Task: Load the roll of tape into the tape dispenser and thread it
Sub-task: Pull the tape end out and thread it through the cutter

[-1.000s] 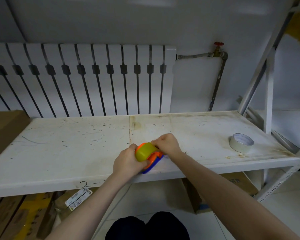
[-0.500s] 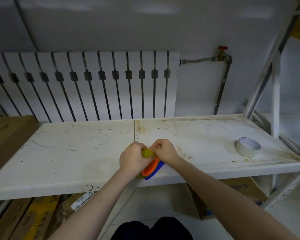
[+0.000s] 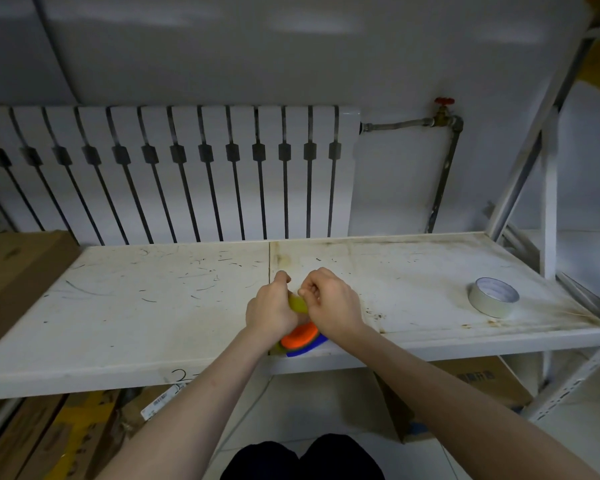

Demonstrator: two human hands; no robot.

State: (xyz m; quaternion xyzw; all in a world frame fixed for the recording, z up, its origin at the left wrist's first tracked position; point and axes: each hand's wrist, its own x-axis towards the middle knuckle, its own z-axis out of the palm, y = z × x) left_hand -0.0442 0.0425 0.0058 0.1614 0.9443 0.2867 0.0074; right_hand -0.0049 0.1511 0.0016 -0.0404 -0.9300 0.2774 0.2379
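Yellow tape roll sits in the orange-and-blue dispenser at the shelf edge; left hand clasps it, right hand pinches its end, I judge; threading comes next

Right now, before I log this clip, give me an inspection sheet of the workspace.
Surface: white shelf board, scratched and stained, seam down the middle.
Job's things: orange and blue tape dispenser at the front edge with a yellow-green roll in it, mostly hidden by the hands.
Clutter: spare silvery tape roll lying flat at the right end.
Grippers: left hand wrapped around the dispenser; right hand closed at the roll, fingers pinched together.
Cables: nothing seen.
Surroundings: white radiator behind, pipe with red valve, cardboard boxes below.
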